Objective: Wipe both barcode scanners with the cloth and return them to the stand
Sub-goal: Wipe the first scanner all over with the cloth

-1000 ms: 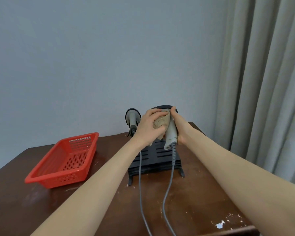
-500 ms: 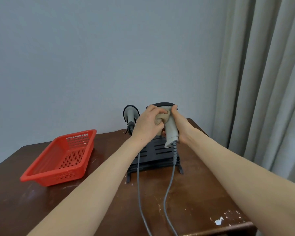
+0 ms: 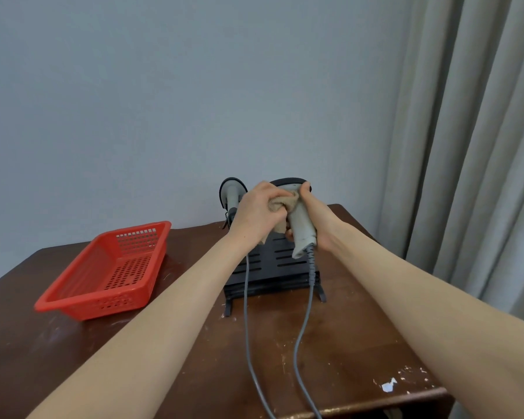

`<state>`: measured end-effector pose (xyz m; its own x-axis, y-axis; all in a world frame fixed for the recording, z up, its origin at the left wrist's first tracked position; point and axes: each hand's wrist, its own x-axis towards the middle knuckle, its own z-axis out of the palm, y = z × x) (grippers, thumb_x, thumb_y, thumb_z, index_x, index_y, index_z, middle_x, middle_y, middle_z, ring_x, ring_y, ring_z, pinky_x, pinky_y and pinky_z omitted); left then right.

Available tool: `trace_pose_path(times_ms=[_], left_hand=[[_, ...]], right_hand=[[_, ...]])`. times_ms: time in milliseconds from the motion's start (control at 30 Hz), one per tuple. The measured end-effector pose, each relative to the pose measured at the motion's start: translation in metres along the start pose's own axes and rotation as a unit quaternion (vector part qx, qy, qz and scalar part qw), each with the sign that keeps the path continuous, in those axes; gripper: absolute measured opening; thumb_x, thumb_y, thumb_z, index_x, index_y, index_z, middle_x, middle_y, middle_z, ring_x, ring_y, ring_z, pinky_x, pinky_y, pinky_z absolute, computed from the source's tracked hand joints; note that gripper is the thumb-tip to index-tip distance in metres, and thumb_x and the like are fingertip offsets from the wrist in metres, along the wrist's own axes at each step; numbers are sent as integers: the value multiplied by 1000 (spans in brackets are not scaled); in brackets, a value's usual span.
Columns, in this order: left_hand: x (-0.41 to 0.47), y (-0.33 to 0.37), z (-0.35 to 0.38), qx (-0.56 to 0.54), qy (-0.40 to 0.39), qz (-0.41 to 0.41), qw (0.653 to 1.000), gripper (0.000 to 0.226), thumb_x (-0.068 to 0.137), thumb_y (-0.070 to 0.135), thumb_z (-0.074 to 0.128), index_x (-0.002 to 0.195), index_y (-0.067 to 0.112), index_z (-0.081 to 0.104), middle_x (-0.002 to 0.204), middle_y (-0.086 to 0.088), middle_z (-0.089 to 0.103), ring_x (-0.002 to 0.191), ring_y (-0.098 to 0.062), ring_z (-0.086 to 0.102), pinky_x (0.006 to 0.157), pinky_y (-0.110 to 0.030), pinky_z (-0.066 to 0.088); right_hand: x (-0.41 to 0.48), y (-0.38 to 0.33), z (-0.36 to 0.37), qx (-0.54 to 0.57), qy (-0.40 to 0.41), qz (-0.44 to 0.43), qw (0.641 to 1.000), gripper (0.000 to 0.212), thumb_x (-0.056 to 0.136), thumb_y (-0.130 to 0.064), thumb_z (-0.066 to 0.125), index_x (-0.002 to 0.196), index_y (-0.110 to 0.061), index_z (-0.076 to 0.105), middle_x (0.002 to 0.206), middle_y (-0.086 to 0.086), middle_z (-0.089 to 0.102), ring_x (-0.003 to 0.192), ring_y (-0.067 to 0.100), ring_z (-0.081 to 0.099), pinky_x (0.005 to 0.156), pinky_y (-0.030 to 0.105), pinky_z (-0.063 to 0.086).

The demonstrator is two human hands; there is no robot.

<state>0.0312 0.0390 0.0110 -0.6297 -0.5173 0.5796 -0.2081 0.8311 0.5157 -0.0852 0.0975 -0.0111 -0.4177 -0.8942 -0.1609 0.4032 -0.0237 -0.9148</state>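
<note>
My right hand [image 3: 316, 217] grips a grey barcode scanner [image 3: 301, 231] by its handle, held upright above the black slotted stand [image 3: 270, 267]. My left hand [image 3: 259, 211] presses a bunched beige cloth [image 3: 285, 207] against the scanner's upper handle, just below its dark head. A second grey scanner [image 3: 232, 195] rests in the stand at the back left, partly hidden behind my left hand. Two grey cables [image 3: 300, 343] run from the scanners toward the table's front edge.
A red perforated plastic basket [image 3: 109, 273] sits on the left of the dark wooden table [image 3: 345, 343]. Grey curtains [image 3: 472, 131] hang at the right, close to the table's edge. A plain wall stands behind the stand.
My left hand has shifted the cloth slightly along the held scanner, and both hands with the scanner have risen a little. The second scanner has stayed in the stand.
</note>
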Motion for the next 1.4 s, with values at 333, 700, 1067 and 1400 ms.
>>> trace_pose_path(times_ms=[333,700,1067,1400], left_hand=[[-24,2,3,-19,-82,84,993,20,79,5,68,95,14,76,94,-1,60,79,-3,52,75,-10,41],[-19,2,-2,-44,-24,19,999,17,79,9,70,94,15,76,89,12,56,83,0,53,74,-2,38],[-3,5,-3,-57,64,-37,996,21,82,9,67,100,17,74,97,6,60,89,-4,53,74,-1,39],[-16,10,-4,1,-16,40,999,22,79,10,66,98,20,73,98,2,64,90,-9,58,80,-12,44]], right_hand=[[1,-4,-2,-28,35,16,999,72,86,-73,37,100,-9,65,79,10,70,73,24,69,69,34,57],[-4,-8,3,28,15,21,999,65,95,-62,30,87,-7,63,59,9,68,51,21,66,48,25,53],[-5,-5,10,-23,23,-4,999,53,97,-57,33,93,-12,62,68,8,67,61,21,62,58,32,52],[-4,-4,5,9,5,12,1000,61,94,-60,38,94,-6,65,72,10,70,66,22,68,64,31,54]])
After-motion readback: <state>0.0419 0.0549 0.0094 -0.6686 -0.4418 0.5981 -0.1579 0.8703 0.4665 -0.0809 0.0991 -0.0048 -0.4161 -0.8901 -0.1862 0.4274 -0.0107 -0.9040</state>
